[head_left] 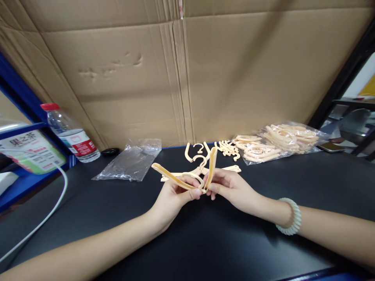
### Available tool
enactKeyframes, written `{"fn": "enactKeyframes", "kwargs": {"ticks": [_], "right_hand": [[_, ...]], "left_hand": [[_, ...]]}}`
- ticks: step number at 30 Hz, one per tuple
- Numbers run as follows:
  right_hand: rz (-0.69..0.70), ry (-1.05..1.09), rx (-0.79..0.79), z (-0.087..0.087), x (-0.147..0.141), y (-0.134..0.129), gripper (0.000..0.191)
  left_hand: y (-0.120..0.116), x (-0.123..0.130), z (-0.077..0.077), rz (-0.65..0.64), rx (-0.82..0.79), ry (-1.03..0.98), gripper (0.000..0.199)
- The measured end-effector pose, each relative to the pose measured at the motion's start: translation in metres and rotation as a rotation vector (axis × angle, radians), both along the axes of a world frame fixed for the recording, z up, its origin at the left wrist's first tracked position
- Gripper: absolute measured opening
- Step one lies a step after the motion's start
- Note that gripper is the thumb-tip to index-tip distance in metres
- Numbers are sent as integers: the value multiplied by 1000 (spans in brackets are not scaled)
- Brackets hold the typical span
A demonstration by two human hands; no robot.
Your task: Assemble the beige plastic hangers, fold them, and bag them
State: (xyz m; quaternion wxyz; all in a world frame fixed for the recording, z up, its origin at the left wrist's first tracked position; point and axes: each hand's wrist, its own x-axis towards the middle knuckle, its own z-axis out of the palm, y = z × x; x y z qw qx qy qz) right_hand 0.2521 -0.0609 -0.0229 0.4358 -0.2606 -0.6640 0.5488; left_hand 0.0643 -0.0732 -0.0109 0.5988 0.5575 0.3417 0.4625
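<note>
My left hand (178, 195) pinches the inner end of a cream plastic hanger arm (170, 176), which slants up to the left. Between the fingertips a curved cream hook (197, 178) meets the arms. My right hand (227, 186) grips a second hanger arm (211, 166) that stands steeply upward, its lower end close to the first. Just behind my hands, a cream hanger with its hook (199, 159) lies on the black table (181, 242). Fingers partly hide the joint between the held pieces.
Loose arms (187, 153) and a pile of small hooks (227, 149) lie behind. Bagged cream parts (288, 136) are at back right, near a phone (331, 147). An empty clear bag (133, 160), a bottle (73, 136) and a white cable (60, 195) are on the left.
</note>
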Motion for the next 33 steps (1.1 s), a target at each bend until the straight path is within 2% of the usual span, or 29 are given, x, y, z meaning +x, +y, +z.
{"fn": "enactKeyframes", "kwargs": {"ticks": [8,24,33], "right_hand": [[-36,39,12,1,-1,-2,18],[4,93,-39,1,-2,-5,16],[9,96,-85,4,-1,-5,20]], "left_hand": [[1,-1,0,-29,9,0,8],[2,-2,-2,-62,16,2,4],[-1,1,-1,-19,11,-18,6]]}}
